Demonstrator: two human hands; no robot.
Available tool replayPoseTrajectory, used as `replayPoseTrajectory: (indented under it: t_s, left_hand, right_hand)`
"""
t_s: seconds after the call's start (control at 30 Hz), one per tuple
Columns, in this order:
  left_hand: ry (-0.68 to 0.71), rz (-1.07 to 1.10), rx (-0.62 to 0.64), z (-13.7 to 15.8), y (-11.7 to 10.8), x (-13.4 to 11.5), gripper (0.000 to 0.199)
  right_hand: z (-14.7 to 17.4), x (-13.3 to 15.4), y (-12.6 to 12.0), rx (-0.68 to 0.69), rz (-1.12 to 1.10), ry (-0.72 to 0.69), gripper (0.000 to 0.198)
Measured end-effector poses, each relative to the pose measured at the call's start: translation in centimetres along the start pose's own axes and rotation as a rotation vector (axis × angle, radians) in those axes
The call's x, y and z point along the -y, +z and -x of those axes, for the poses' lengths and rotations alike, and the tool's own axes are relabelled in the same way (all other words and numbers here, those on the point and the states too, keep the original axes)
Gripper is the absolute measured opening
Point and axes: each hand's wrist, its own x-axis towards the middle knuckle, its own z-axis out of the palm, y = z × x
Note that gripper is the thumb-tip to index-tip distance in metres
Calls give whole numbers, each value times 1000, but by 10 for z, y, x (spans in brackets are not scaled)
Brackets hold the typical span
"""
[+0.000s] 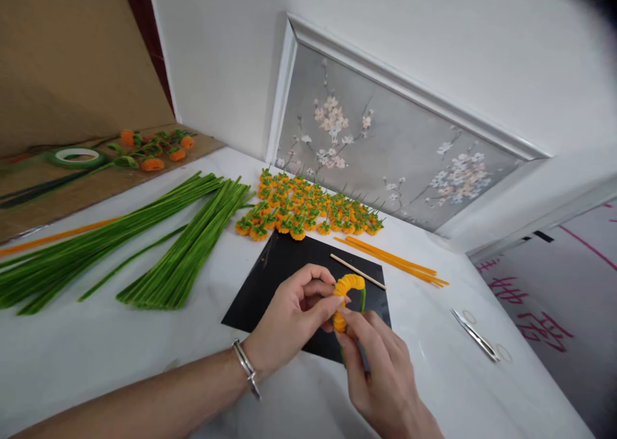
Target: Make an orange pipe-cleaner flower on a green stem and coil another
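Note:
Between my two hands is a coiled orange pipe cleaner [350,283], bent into a curve, with a green pipe cleaner stem [363,299] hanging from its far end. My left hand [308,304] pinches the coil at its left side. The fingertips of my right hand [378,355] close on its lower end. Below them lies a black mat [255,291]. A thin wooden stick [358,271] rests near the mat's far right edge. Some of the coil is hidden behind my fingers.
Small orange-and-green pieces [299,201] cluster along the wall. Green pipe cleaners [187,259] lie in bundles at left, orange pipe cleaners [395,260] beyond the mat. Scissors [476,336] lie at right. Green tape [77,157] sits on cardboard [113,182] at far left.

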Motion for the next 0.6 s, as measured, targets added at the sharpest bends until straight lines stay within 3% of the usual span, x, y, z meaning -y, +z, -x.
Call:
replayPoseTrajectory:
  t_s: [0.6]
  left_hand:
    - [-18, 14, -33, 0, -2, 4, 22]
  right_hand:
    - [-4, -4, -5, 80, 163, -58, 38]
